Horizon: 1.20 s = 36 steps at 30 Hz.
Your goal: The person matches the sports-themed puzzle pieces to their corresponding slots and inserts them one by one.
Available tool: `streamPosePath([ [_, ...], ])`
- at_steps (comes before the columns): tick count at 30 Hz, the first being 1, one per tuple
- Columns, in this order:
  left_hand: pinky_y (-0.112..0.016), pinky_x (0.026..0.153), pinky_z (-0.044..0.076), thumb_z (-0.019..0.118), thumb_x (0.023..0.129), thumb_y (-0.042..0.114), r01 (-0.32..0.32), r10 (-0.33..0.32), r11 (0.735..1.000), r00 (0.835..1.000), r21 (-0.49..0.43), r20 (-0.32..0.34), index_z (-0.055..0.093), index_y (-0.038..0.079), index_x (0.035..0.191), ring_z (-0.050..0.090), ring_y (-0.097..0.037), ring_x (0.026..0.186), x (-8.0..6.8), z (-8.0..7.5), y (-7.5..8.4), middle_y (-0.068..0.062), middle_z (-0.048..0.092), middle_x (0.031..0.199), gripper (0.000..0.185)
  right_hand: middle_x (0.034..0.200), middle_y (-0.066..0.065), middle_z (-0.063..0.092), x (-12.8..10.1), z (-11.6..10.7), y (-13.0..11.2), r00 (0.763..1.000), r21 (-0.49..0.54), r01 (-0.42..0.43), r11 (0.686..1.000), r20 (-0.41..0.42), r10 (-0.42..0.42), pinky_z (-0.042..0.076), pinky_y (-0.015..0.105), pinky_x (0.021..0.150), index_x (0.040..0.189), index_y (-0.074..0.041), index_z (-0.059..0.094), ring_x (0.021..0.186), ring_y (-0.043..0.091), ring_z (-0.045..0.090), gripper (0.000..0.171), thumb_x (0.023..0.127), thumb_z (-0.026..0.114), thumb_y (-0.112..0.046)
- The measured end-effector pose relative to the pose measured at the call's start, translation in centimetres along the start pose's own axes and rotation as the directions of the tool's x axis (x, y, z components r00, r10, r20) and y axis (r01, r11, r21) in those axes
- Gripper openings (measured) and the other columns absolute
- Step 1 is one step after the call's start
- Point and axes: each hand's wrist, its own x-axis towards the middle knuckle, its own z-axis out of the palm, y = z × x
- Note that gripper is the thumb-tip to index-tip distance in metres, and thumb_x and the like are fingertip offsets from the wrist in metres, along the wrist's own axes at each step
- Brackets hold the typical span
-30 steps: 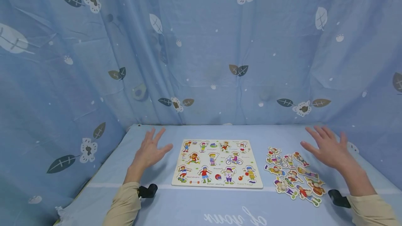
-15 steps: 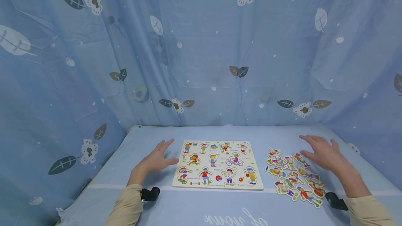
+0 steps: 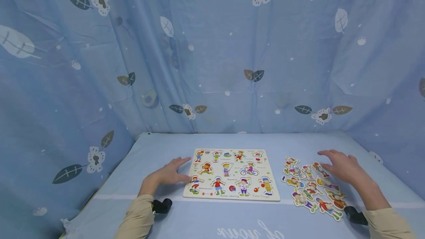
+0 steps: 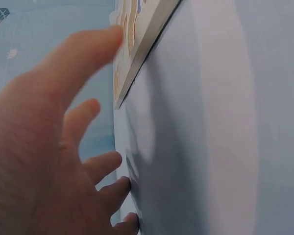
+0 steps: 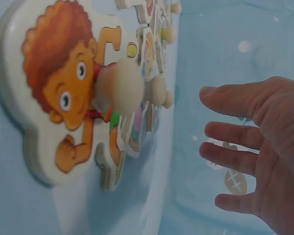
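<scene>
A flat puzzle board printed with sporting children lies on the cloth-covered table. At its left edge is my left hand, fingers spread; the thumb seems to reach the board's edge, but contact cannot be told. In the left wrist view the thumb overlaps the board's side. Several loose knobbed puzzle pieces lie in a cluster right of the board. My right hand hovers beside them, fingers apart, holding nothing. A running-child piece with a round wooden knob looms near in the right wrist view.
A blue patterned curtain hangs behind and at both sides of the table. The tabletop cloth carries a pale stripe and white lettering. A black wrist camera sits on the left wrist, another black camera on the right.
My left hand has moved right and down to the board's left edge. My right hand has lowered toward the loose pieces. Board and pieces stay where they were on the table.
</scene>
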Motion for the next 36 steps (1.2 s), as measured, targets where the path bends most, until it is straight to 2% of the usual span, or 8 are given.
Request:
streamPosePath([
  [5,-0.072,0.113,0.015,0.072,0.082,0.052,0.014,-0.018,0.996,0.999,0.086,0.046,0.045,0.021,0.15,0.013,-0.049,0.148,0.0,0.0,0.1,-0.023,0.024,0.16,0.079,0.122,0.036,0.056,0.1,0.4,0.0,0.998,0.008,0.003,1.0,0.055,-0.004,0.035,0.078,0.084,0.122,0.003,0.062,0.112,0.057,0.051,0.04,0.087,0.072,-0.013],
  [10,-0.067,0.116,0.011,0.07,0.084,0.052,-0.003,-0.005,0.995,0.997,0.104,0.074,0.044,0.022,0.151,0.01,-0.046,0.15,0.0,-0.2,0.1,-0.024,0.022,0.161,0.078,0.12,0.034,0.057,0.2,0.5,0.2,0.987,0.029,-0.011,1.0,0.161,0.006,0.038,0.077,0.081,0.117,-0.001,0.067,0.113,0.057,0.05,0.033,0.086,0.071,-0.011],
  [15,-0.067,0.117,0.009,0.069,0.084,0.052,-0.014,0.006,0.995,0.997,0.096,0.081,0.042,0.02,0.152,0.009,-0.047,0.149,0.0,-0.2,0.2,-0.025,0.02,0.161,0.079,0.121,0.033,0.058,0.6,0.8,0.6,0.966,0.049,-0.037,0.998,0.259,0.023,0.041,0.073,0.084,0.116,-0.001,0.069,0.114,0.057,0.049,0.032,0.086,0.071,-0.012],
  [24,-0.068,0.117,0.007,0.069,0.084,0.053,-0.013,0.005,0.996,0.996,0.088,0.091,0.04,0.019,0.152,0.007,-0.048,0.149,0.0,-0.1,0.0,-0.027,0.018,0.161,0.081,0.121,0.034,0.058,0.7,0.5,1.0,0.956,0.082,-0.029,0.996,0.292,0.003,0.046,0.068,0.086,0.118,0.0,0.068,0.114,0.058,0.049,0.033,0.087,0.071,-0.011],
  [29,-0.069,0.116,0.006,0.069,0.083,0.056,-0.037,0.029,0.996,0.995,0.081,0.095,0.039,0.02,0.153,0.006,-0.049,0.149,0.3,0.1,0.0,-0.027,0.017,0.161,0.084,0.117,0.033,0.059,0.7,0.3,1.5,0.954,0.095,-0.036,0.995,0.299,0.006,0.047,0.064,0.084,0.116,0.002,0.067,0.111,0.056,0.051,0.03,0.087,0.069,-0.008],
  [36,-0.07,0.115,0.003,0.07,0.082,0.055,-0.042,0.036,0.998,0.993,0.049,0.11,0.039,0.021,0.153,0.002,-0.051,0.148,-0.7,-0.2,0.3,-0.029,0.014,0.161,0.085,0.102,0.019,0.065,0.5,0.4,1.4,0.961,0.137,0.005,0.991,0.272,-0.042,0.052,0.05,0.072,0.102,0.001,0.068,0.091,0.034,0.061,0.017,0.086,0.064,-0.003],
])
